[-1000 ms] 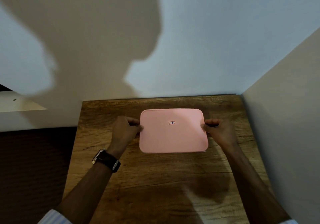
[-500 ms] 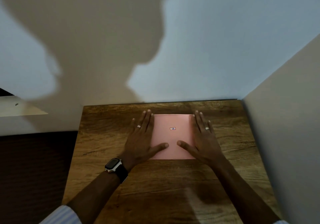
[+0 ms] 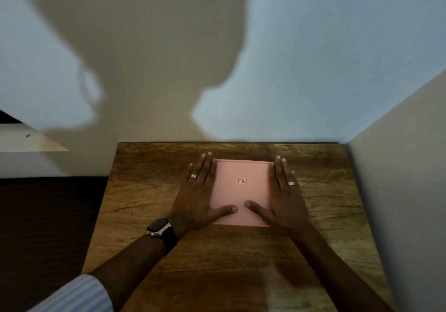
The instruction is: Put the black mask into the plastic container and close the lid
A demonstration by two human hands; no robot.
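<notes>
We press both palms flat on the pink lid (image 3: 241, 191) of the plastic container, which sits on the wooden table (image 3: 149, 191). Our left hand (image 3: 200, 196) lies spread wide over the lid's left edge, fingers straight, thumb pointing inward. Our right hand (image 3: 283, 198) mirrors it on the right edge, also flat and gripping nothing; the thumbs nearly meet. A small label (image 3: 242, 181) shows between the hands. Black mask not visible. Watch (image 3: 160, 227) on left wrist.
</notes>
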